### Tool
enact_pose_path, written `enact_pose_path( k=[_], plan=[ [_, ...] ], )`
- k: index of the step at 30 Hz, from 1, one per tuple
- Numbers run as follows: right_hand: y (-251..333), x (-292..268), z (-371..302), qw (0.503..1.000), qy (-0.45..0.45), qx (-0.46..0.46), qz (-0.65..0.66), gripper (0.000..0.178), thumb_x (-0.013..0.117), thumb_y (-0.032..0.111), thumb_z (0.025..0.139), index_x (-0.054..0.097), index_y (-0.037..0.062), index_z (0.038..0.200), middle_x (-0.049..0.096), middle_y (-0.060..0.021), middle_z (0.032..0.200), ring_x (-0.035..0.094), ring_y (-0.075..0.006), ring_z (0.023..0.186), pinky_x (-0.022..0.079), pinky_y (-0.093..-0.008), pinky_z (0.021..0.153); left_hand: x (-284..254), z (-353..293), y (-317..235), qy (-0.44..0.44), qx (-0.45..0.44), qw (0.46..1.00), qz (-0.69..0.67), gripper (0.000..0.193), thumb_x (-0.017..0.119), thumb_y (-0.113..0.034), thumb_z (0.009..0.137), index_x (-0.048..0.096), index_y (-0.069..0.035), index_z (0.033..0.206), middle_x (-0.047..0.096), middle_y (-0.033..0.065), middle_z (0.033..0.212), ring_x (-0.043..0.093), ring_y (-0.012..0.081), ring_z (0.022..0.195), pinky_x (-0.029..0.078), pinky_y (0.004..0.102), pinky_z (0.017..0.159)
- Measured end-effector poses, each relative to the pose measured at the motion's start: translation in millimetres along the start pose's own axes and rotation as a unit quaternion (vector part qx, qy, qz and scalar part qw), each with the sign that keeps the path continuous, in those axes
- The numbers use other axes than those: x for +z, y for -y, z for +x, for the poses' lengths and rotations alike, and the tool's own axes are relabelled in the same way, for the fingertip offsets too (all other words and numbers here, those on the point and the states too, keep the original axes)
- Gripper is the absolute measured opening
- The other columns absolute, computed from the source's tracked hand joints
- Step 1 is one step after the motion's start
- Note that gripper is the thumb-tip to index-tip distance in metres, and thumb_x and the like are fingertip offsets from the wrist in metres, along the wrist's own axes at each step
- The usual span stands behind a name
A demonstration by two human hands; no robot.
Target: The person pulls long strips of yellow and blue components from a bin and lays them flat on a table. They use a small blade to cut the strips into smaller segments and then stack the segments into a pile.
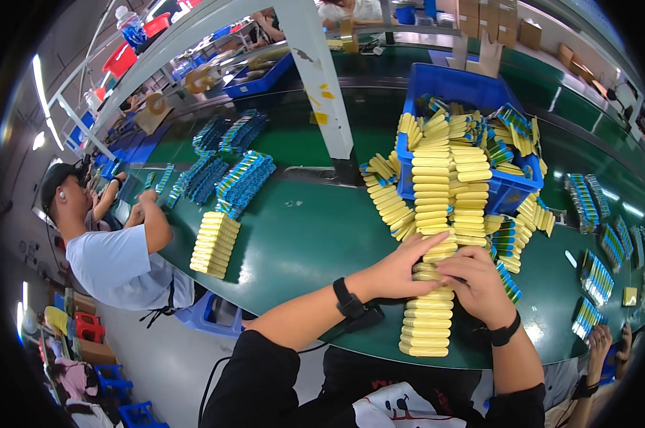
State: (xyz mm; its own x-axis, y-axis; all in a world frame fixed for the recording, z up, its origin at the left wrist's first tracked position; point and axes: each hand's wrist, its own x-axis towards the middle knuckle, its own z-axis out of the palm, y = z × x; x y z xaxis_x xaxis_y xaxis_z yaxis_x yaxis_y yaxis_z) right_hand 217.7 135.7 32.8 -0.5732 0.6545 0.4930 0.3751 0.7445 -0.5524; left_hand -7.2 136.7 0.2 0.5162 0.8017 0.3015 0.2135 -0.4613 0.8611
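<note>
Steadily framed near the center, two bare hands meet over a long row of yellow packs (427,321) on a green table (301,242). The left hand (404,269) reaches in from the lower middle of the frame, its forearm slanting up and to the right, a black band (349,299) around the wrist. Its back faces up and its fingers point right across the row, with the upper finger and the thumb spread apart over the packs; whether they squeeze, one cannot tell. The right hand (477,282) comes from the lower right, its forearm nearly upright and its wrist, in a dark band (505,329), turned toward the left. Its fingers bend inward against the right side of the row, their tips close to the left thumb; their hold is partly hidden, so a grip cannot be confirmed.

The row runs from the blue bin (443,80) at upper right, heaped with more packs, down to the lower center, near the table's edge. At left center, a shorter yellow stack (215,245) lies below blue-and-green packs (244,182), while a co-worker (115,264) in a pale shirt bends both arms over the table.
</note>
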Motion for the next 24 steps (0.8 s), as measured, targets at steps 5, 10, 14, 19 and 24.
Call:
enact_pose_path(
  k=[5, 10, 14, 19, 24],
  plan=[
    [1, -10, -1, 1.0, -0.001, 0.026, 0.005, 0.019, 0.077, 0.002, 0.079, 0.073, 0.0076, 0.098, 0.074, -0.0034, 0.101, 0.061, -0.0269, 0.1, 0.047, -0.0372, 0.09, -4, 0, -1, 0.002, -0.004, 1.0, 0.003, 0.094, 0.078, -0.022, 0.082, 0.027, -0.004, 0.159, 0.045, 0.0219, 0.146, 0.041, 0.0362, 0.135, 0.03, 0.0439, 0.116],
    [-10, -18, -9, 0.995, -0.053, 0.067, 0.051, 0.015, 0.073, 0.001, 0.083, 0.072, 0.0052, 0.098, 0.072, -0.0084, 0.103, 0.063, -0.0269, 0.099, 0.048, -0.036, 0.09, -7, -1, -7, 0.0, -0.022, 1.0, -0.011, 0.096, 0.078, -0.022, 0.082, 0.024, -0.006, 0.16, 0.039, 0.0223, 0.152, 0.037, 0.0347, 0.14, 0.028, 0.0426, 0.118],
    [-12, -19, -14, 0.942, -0.111, 0.141, 0.283, 0.011, 0.067, 0.0, 0.089, 0.072, 0.0008, 0.099, 0.067, -0.0119, 0.111, 0.063, -0.0211, 0.101, 0.049, -0.0328, 0.09, -6, -6, -22, -0.004, 0.016, 1.0, -0.014, 0.088, 0.072, -0.022, 0.087, 0.026, -0.005, 0.16, 0.038, 0.0213, 0.154, 0.035, 0.0353, 0.143, 0.027, 0.0427, 0.119],
    [6, -32, -25, 0.89, 0.007, 0.199, 0.41, 0.011, 0.073, 0.009, 0.087, 0.074, -0.0006, 0.092, 0.07, -0.0111, 0.101, 0.064, -0.0182, 0.093, 0.049, -0.0308, 0.087, 2, -13, -74, 0.157, 0.002, 0.986, 0.064, 0.088, 0.066, -0.04, 0.088, 0.028, -0.005, 0.16, 0.045, 0.0169, 0.149, 0.036, 0.0424, 0.137, 0.018, 0.0463, 0.118],
    [14, -50, -40, 0.858, 0.088, 0.271, 0.428, 0.013, 0.077, 0.008, 0.081, 0.074, -0.0042, 0.083, 0.074, -0.0105, 0.077, 0.069, -0.0159, 0.069, 0.051, -0.0254, 0.063, 16, -4, -58, 0.048, 0.056, 0.997, 0.017, 0.088, 0.065, -0.043, 0.091, 0.027, -0.003, 0.159, 0.047, 0.0184, 0.145, 0.039, 0.0432, 0.131, 0.023, 0.048, 0.116]
  ],
)
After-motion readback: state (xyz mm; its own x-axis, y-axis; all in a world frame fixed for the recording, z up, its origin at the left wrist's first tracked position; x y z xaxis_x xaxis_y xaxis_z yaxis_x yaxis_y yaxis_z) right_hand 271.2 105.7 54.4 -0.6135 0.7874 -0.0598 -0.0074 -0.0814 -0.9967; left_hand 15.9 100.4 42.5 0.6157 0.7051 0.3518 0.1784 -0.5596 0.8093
